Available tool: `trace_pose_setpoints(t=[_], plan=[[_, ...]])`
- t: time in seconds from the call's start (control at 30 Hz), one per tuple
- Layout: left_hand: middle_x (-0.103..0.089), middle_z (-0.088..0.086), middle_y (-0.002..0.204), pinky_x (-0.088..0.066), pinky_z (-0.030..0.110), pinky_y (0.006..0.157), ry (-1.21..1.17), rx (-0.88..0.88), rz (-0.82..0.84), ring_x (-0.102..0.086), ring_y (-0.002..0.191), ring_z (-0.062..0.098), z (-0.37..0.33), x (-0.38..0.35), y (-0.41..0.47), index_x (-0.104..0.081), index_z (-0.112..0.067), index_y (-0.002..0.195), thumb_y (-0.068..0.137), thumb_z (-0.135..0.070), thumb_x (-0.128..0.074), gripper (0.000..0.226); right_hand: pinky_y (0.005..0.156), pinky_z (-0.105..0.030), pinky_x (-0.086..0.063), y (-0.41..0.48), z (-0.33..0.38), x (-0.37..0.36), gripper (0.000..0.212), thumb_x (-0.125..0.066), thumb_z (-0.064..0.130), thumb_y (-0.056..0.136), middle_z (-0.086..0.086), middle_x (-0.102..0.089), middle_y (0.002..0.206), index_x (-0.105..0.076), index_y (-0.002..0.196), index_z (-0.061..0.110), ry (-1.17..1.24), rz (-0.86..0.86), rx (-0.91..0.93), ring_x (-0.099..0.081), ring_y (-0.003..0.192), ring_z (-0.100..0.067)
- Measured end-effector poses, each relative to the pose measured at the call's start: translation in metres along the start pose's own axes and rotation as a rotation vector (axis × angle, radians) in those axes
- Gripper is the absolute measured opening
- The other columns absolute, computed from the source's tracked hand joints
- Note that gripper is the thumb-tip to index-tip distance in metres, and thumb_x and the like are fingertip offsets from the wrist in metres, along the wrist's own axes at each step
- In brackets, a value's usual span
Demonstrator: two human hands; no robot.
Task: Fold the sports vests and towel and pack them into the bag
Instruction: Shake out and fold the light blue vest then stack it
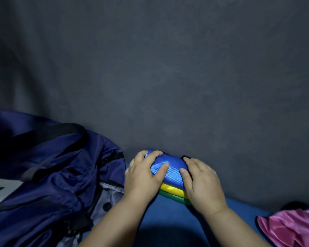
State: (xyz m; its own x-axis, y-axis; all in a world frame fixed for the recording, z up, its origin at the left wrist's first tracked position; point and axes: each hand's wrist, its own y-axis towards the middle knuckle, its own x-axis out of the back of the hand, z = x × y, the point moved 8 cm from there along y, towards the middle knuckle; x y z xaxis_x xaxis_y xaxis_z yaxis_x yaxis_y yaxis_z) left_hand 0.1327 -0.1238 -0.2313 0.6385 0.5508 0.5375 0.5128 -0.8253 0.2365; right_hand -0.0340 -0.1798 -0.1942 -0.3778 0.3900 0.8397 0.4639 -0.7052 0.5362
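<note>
Vest stack (171, 173) beside bag (52, 166); left hand (141, 177), right hand (202, 180) fingers (154, 154) curl around it.

Pink vest (292, 227) (bottom right) and bag (43, 166) run off frame.

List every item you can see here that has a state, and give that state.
Blue vest: folded, top of pile.
Yellow vest: folded, beneath the blue.
Green vest: folded, lowest.
Pink vest: crumpled, not folded.
Bag: open, grey lining showing.
Left hand: grips the blue vest.
Right hand: grips the blue vest.
</note>
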Motion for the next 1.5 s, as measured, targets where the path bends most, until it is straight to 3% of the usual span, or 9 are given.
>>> trace_pose_setpoints(t=[0.27,0.37,0.5,0.63,0.8,0.93,1.3,1.43,1.5], plan=[[-0.044,-0.012,0.133,-0.031,0.032,0.102,0.033,0.017,0.007,-0.041,0.125,0.015,-0.001,0.000,-0.001,-0.054,-0.047,0.127,0.087,-0.057,-0.055,0.041,0.093,-0.034,-0.028,0.011,0.013,-0.004,0.081,0.001,0.072,0.078,0.007,-0.066,0.103,-0.052,0.122,0.029,-0.156,0.230,-0.012,-0.057,0.105,-0.016],[-0.044,-0.012,0.133,-0.030,0.032,0.101,0.039,0.020,0.013,-0.040,0.126,0.015,0.000,0.000,-0.001,-0.053,-0.047,0.127,0.087,-0.058,-0.054,0.041,0.094,-0.036,-0.033,0.010,0.011,-0.005,0.073,-0.008,0.071,0.082,0.007,-0.063,0.104,-0.057,0.115,0.026,-0.144,0.226,-0.052,-0.056,0.106,-0.018],[-0.044,-0.010,0.135,-0.031,0.033,0.103,0.034,0.017,0.003,-0.040,0.127,0.015,0.001,-0.001,0.000,-0.053,-0.047,0.128,0.088,-0.058,-0.054,0.042,0.092,-0.040,-0.037,-0.004,-0.003,0.012,0.055,-0.034,0.056,0.090,-0.001,-0.060,0.103,-0.069,0.106,0.018,-0.119,-0.022,-0.116,-0.057,0.099,-0.025],[-0.045,-0.011,0.133,-0.032,0.034,0.102,0.032,0.011,-0.014,-0.042,0.125,0.016,0.001,-0.001,0.000,-0.054,-0.047,0.127,0.087,-0.058,-0.054,0.041,0.095,-0.034,-0.026,-0.009,-0.003,0.001,0.072,-0.020,0.065,0.092,0.000,-0.066,0.109,-0.068,0.117,0.016,-0.171,0.090,-0.095,-0.062,0.104,-0.023],[-0.047,-0.011,0.131,-0.034,0.035,0.101,0.025,0.006,-0.024,-0.044,0.123,0.017,0.001,-0.001,0.001,-0.055,-0.046,0.126,0.087,-0.057,-0.056,0.041,0.100,-0.035,-0.025,-0.003,0.001,-0.005,0.087,-0.010,0.074,0.080,0.004,-0.056,0.121,-0.060,0.128,0.021,-0.140,0.209,-0.142,-0.051,0.117,-0.017],[-0.047,-0.011,0.131,-0.034,0.035,0.101,0.025,0.006,-0.031,-0.044,0.123,0.016,0.002,-0.001,0.000,-0.055,-0.046,0.126,0.087,-0.058,-0.056,0.041,0.088,-0.044,-0.044,-0.006,0.004,0.001,0.070,-0.029,0.067,0.086,-0.003,-0.058,0.107,-0.070,0.106,0.015,-0.209,0.096,-0.179,-0.057,0.102,-0.026],[-0.046,-0.012,0.131,-0.033,0.034,0.101,0.027,0.001,-0.026,-0.043,0.123,0.016,0.003,-0.002,0.000,-0.054,-0.046,0.126,0.087,-0.058,-0.055,0.041,0.087,-0.042,-0.045,-0.012,0.003,-0.011,0.072,-0.027,0.066,0.088,-0.003,-0.069,0.106,-0.068,0.113,0.012,-0.217,0.150,-0.198,-0.064,0.099,-0.025],[-0.046,-0.011,0.131,-0.033,0.034,0.101,0.042,0.006,-0.020,-0.042,0.124,0.015,0.003,-0.003,0.000,-0.054,-0.046,0.127,0.087,-0.059,-0.054,0.043,0.087,-0.036,-0.029,-0.002,0.005,-0.005,0.084,-0.006,0.076,0.078,0.008,-0.067,0.107,-0.061,0.116,0.026,-0.260,0.224,-0.152,-0.058,0.104,-0.017],[-0.046,-0.011,0.131,-0.033,0.034,0.100,0.044,0.008,-0.020,-0.042,0.123,0.015,0.004,-0.003,0.000,-0.054,-0.046,0.127,0.087,-0.059,-0.054,0.043,0.090,-0.034,-0.032,0.005,0.004,-0.002,0.094,0.006,0.079,0.069,0.010,-0.062,0.111,-0.057,0.118,0.030,-0.272,0.277,-0.114,-0.053,0.109,-0.016]])
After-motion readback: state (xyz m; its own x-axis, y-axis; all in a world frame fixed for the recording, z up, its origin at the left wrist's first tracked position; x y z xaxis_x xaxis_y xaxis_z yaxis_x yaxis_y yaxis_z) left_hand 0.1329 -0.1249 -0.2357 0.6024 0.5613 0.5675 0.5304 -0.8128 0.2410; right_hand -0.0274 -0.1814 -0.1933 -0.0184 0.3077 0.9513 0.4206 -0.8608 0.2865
